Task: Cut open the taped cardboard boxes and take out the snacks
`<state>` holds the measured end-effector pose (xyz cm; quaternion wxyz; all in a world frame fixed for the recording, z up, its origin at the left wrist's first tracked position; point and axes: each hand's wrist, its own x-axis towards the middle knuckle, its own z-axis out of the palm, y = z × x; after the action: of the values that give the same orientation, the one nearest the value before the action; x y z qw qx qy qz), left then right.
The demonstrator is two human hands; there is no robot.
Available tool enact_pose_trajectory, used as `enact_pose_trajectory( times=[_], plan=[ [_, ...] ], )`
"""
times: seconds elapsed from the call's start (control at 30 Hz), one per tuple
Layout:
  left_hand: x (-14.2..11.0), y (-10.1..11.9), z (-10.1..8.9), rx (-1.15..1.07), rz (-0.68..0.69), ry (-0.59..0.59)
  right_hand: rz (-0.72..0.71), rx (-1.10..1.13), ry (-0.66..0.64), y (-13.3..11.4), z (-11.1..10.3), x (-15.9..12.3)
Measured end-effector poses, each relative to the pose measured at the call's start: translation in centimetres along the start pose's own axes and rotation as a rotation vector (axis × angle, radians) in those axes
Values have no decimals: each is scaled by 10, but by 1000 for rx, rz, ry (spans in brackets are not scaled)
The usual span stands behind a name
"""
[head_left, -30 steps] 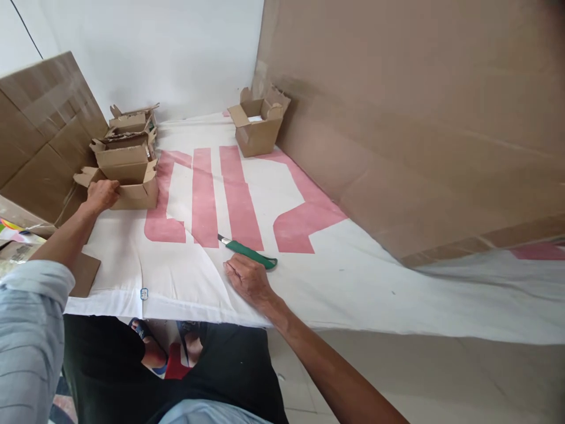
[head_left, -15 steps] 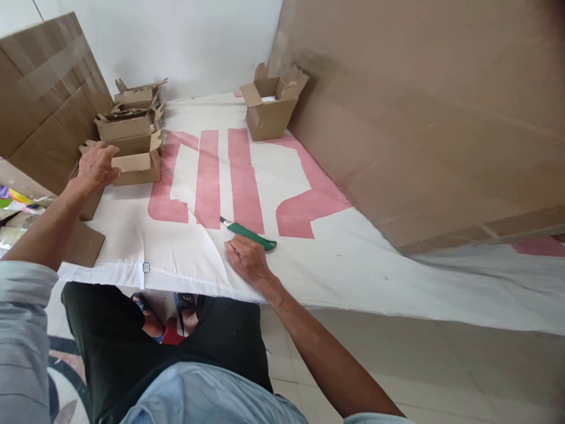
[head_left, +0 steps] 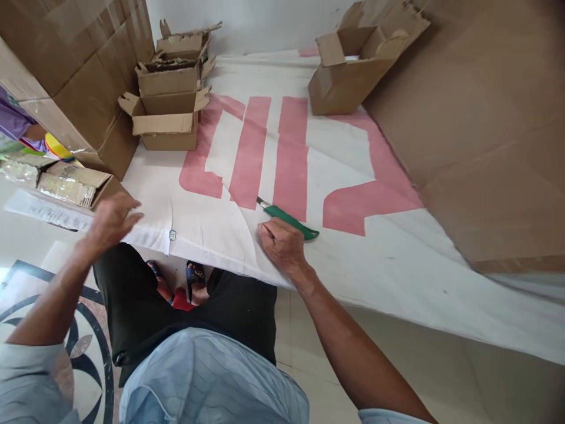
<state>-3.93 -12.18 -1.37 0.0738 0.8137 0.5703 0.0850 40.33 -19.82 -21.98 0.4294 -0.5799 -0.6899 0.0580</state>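
My left hand [head_left: 113, 222] is over the table's front left edge, fingers apart and holding nothing. Close beyond it lies a cardboard box [head_left: 83, 181] with a torn label. My right hand [head_left: 282, 244] rests curled into a fist on the white cloth. Right against its knuckles lies a green-handled utility knife [head_left: 291, 221], blade end pointing left; no fingers are seen wrapped around it. Several small open cardboard boxes, the nearest one [head_left: 170, 132] with its flaps up, stand in a row at the back left.
A large cardboard carton [head_left: 494, 129] fills the right side. Against it leans another small open box [head_left: 338, 88]. Taped cartons [head_left: 83, 76] are stacked at left, with a person's purple sleeve [head_left: 15, 118] beyond. Pink shapes [head_left: 291, 159] mark the cloth.
My left hand has drawn back from the nearest small open box toward the table's front edge. The view has shifted to the left. My right hand stays beside the knife.
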Motion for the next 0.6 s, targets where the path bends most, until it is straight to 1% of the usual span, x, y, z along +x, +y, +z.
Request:
enact_pose_trajectory(
  times=[0.03,0.1,0.13,0.2,0.27,0.33,0.5,0.6],
  plan=[
    [-4,7,19,-22,-23,-70,-3,-1,1,0,0,0],
    [-9,23,52,-33,-73,-154,-7,-9,-3,1,0,-1],
    [-9,30,65,-17,-108,-190,-5,-12,-8,1,0,-1],
    [-8,44,82,39,-178,-233,2,-12,-18,1,-1,0],
    [-5,53,91,94,-238,-246,8,-7,-20,0,-1,0],
    [-4,58,94,105,-275,-250,9,-1,-13,-1,-2,0],
    [1,54,99,-21,-295,-275,33,18,-20,-4,-3,2],
    [0,51,104,-124,-293,-267,15,17,-5,-6,-3,2]
  ],
)
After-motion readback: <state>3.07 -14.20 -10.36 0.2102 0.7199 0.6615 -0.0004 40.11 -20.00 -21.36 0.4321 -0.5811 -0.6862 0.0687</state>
